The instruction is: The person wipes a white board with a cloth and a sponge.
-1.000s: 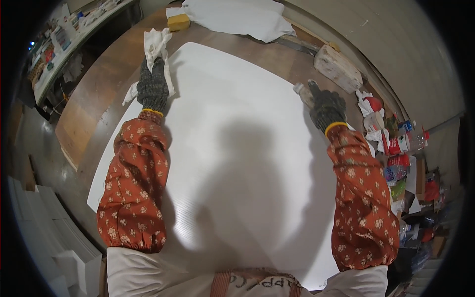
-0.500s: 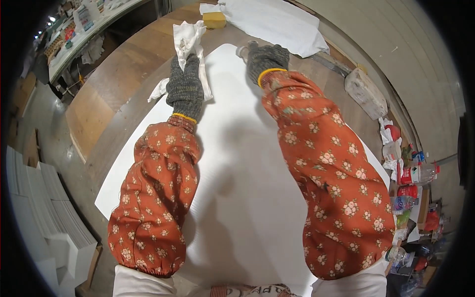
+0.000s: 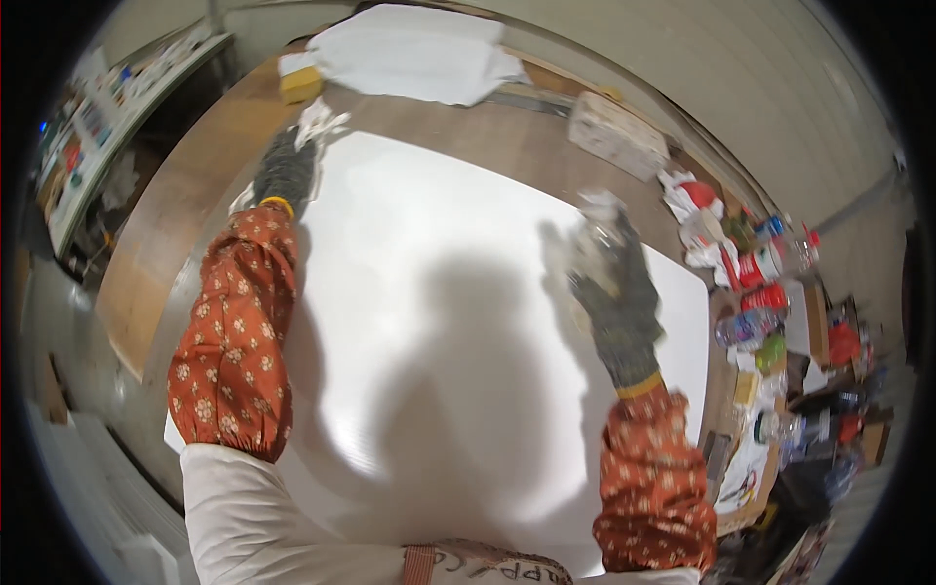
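White panel (image 3: 390, 214) lies flat before the person, broad side up, leaving its whole face in reach. Right hand (image 3: 622, 302) over its right part: fingers look curled around a clear, bottle-like thing (image 3: 598, 239), though blurred; probably wrapped for a firm hold. Bottles (image 3: 780, 258) crowd beyond the panel's right edge, likely set aside there. Left hand (image 3: 285, 171) at the panel's far left corner, with white cloth (image 3: 320, 119) bunched at the fingers, perhaps as padding; how far they close, cannot tell. Past the panel's far edge: pale block (image 3: 616, 135), yellow sponge (image 3: 300, 86), white sheet (image 3: 409, 49).
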A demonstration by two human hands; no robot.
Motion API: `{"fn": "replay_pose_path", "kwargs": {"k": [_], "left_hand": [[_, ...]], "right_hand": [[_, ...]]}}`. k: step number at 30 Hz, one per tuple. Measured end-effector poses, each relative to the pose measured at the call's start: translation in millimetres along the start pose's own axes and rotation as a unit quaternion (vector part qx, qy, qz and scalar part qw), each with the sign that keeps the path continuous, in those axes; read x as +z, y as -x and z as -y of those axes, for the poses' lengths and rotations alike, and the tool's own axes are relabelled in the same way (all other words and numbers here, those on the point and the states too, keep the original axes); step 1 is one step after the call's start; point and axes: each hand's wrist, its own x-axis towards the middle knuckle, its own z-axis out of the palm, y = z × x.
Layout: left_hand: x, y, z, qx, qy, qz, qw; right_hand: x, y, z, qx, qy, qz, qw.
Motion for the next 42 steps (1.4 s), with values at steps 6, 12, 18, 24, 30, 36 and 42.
{"fn": "replay_pose_path", "kwargs": {"k": [6,12,18,24,30,36,42], "left_hand": [[56,17,-94,0.120,-0.098,0.035,0.987],[108,148,-288,0.344,0.171,0.025,0.923],[103,217,-372,0.488,0.219,0.126,0.835],[54,115,-228,0.133,0.033,0.128,0.982],[80,108,-224,0.070,-0.121,0.106,0.984],[157,239,-456,0.455,0.197,-0.016,0.868],[36,387,-565,0.650,0.257,0.215,0.682]], "right_hand": [[-119,139,34,0.077,0.185,-0.211,0.957],[-167,222,18,0.175,0.134,-0.322,0.921],[-204,240,49,0.237,0.110,-0.368,0.892],[-279,341,25,0.211,0.177,-0.463,0.842],[-292,374,50,0.240,0.276,-0.413,0.834],[-315,385,56,0.233,0.264,-0.493,0.795],[-349,431,48,0.369,0.209,-0.524,0.739]]}}
